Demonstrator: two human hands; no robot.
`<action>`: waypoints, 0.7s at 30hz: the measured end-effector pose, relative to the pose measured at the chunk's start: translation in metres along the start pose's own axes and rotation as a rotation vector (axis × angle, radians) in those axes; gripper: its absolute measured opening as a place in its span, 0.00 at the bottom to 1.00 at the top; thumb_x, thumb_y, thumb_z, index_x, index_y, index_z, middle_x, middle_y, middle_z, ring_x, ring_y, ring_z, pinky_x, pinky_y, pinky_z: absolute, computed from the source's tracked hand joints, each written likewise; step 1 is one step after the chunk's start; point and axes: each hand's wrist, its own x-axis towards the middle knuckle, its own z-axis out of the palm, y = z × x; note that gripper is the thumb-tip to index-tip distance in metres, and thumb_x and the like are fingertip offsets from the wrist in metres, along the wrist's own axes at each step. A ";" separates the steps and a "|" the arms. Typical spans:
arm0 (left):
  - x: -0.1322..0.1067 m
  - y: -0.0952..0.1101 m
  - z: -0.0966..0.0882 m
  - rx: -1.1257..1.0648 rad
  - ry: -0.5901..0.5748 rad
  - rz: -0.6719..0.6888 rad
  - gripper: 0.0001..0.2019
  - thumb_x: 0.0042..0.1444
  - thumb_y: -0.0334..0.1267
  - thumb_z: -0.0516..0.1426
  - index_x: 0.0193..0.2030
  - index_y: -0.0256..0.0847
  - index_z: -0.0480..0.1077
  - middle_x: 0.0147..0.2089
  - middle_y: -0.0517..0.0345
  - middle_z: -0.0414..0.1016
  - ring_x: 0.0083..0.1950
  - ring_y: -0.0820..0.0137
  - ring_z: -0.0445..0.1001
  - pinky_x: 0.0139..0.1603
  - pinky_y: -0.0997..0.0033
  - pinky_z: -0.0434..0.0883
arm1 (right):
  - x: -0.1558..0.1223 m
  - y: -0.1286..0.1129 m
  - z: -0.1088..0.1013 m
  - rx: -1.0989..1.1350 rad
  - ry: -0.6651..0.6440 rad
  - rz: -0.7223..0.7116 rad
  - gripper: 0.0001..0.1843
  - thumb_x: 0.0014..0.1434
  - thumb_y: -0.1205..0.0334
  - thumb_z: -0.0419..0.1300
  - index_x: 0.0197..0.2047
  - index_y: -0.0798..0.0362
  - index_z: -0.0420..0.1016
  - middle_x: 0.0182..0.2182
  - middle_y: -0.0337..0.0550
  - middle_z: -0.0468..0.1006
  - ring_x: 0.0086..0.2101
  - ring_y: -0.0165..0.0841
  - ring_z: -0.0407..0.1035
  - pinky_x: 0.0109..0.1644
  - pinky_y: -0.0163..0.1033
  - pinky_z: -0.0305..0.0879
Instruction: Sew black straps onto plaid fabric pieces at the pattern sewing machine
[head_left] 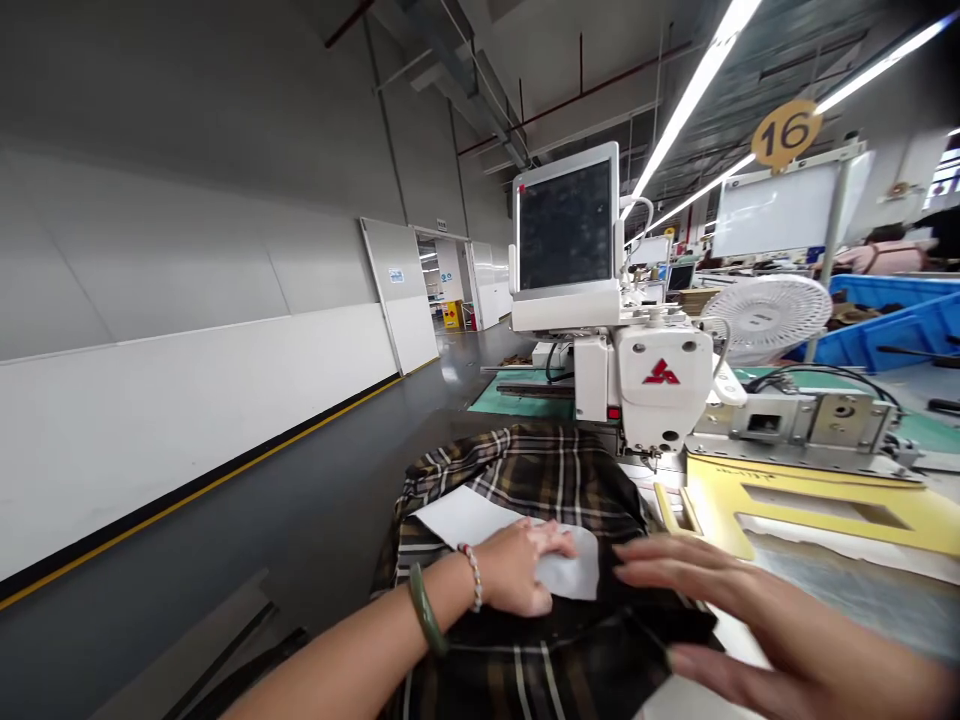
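Observation:
A dark plaid cloth garment [555, 465] lies bunched over the work surface in front of me, its near part hanging toward me. On top of it rests a white sheet-like piece [469, 512] with one rounded end. My left hand [517, 568] presses down on this white piece, fingers stretched forward and partly bent. To its right, my right hand [742, 600] has thumb and fingers apart around a dark fold of the garment's right edge. Its thumb is close to the cloth; whether it touches is hard to tell.
Just beyond the garment stands a white sewing machine [664, 380] with a screen [566, 225]. A yellow template [810, 495] lies to the right. Behind it are a white fan [765, 315] and a blue bin [870, 335]. A grey aisle floor [315, 510] runs along the left.

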 end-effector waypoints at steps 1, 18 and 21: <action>-0.004 0.011 0.005 0.013 0.022 0.006 0.35 0.44 0.29 0.58 0.61 0.44 0.58 0.64 0.53 0.59 0.66 0.62 0.54 0.67 0.59 0.48 | 0.016 -0.003 0.005 -0.027 -0.098 -0.024 0.25 0.56 0.52 0.59 0.57 0.44 0.68 0.55 0.47 0.69 0.55 0.40 0.63 0.57 0.44 0.64; -0.103 -0.071 -0.013 0.350 0.737 -0.329 0.28 0.53 0.39 0.57 0.61 0.39 0.60 0.56 0.46 0.69 0.59 0.55 0.63 0.66 0.43 0.39 | 0.027 0.051 0.049 0.445 0.354 0.543 0.23 0.57 0.41 0.50 0.32 0.53 0.70 0.30 0.44 0.76 0.33 0.36 0.72 0.38 0.37 0.69; -0.119 -0.059 -0.015 0.279 0.737 -0.335 0.13 0.58 0.35 0.50 0.47 0.42 0.71 0.42 0.53 0.76 0.45 0.62 0.72 0.63 0.50 0.52 | 0.005 0.067 0.047 0.284 0.365 0.596 0.24 0.56 0.39 0.49 0.33 0.52 0.70 0.28 0.44 0.76 0.30 0.38 0.71 0.34 0.40 0.69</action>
